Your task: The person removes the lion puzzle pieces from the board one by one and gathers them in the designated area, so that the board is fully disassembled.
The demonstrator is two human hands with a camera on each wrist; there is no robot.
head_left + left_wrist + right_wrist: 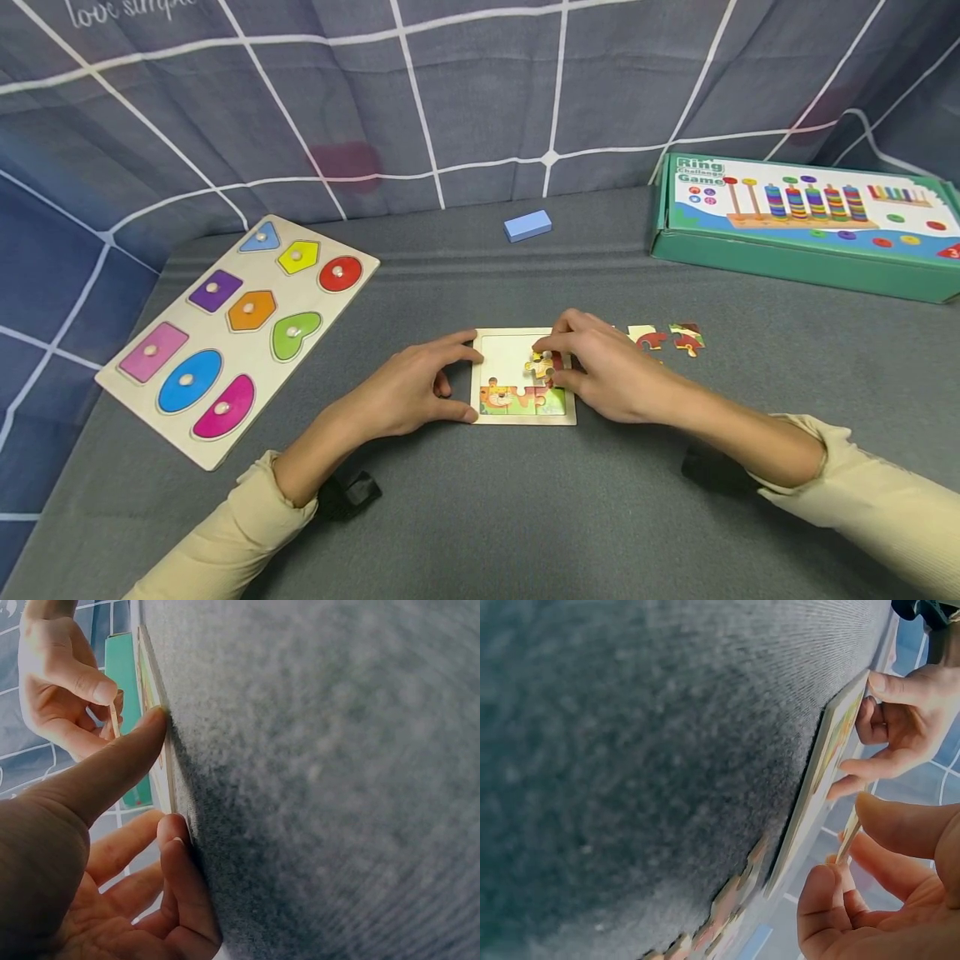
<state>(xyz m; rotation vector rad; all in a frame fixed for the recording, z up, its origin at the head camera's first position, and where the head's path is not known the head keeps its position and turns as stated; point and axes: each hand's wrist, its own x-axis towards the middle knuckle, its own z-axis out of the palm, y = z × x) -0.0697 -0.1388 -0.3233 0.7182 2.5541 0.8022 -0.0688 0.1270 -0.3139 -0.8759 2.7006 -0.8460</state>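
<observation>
Green box is labelled "Ring Challenge Game"; backdrop reads "love simple". Right hand pinches a puzzle piece above the puzzle tray. Left hand, thumb and forefinger spread wide, touches its left edge. Grey cloth separates tray from shape board and box.

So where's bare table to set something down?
Free: between shape board and blue block; between left sleeve and right sleeve, nearside of frame; between green box and right sleeve. Crowded: around the frame, with left hand, right hand, loose pieces.
</observation>
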